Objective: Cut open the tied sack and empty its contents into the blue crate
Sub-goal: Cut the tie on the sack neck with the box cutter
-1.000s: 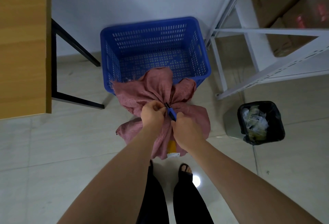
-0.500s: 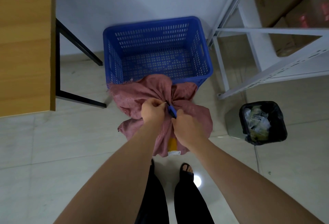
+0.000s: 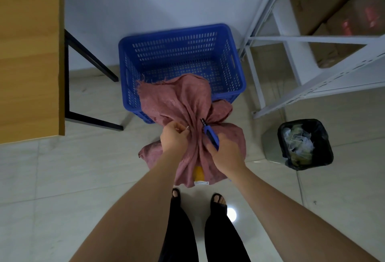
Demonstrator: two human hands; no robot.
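A dusty-pink woven sack (image 3: 183, 103) stands on the floor against the front of the blue crate (image 3: 181, 57), its neck gathered tight at the middle. My left hand (image 3: 174, 138) pinches a thin pale tie end at the left of the neck. My right hand (image 3: 226, 150) grips a blue utility knife (image 3: 209, 132), its tip pointing up at the right side of the neck. Something yellow (image 3: 198, 173) and a white label show through the sack's lower part. The crate holds nothing that I can see.
A wooden table (image 3: 29, 53) with black legs stands at the left. White metal shelving (image 3: 312, 57) with cardboard boxes is at the right. A black-lined waste bin (image 3: 305, 144) sits on the tiled floor, right of the sack. My feet are just below the sack.
My hands have moved apart at the sack's neck. The left hand now pulls a thin tie end out to the left, and the knife sits further right. The sack's top has spread wider.
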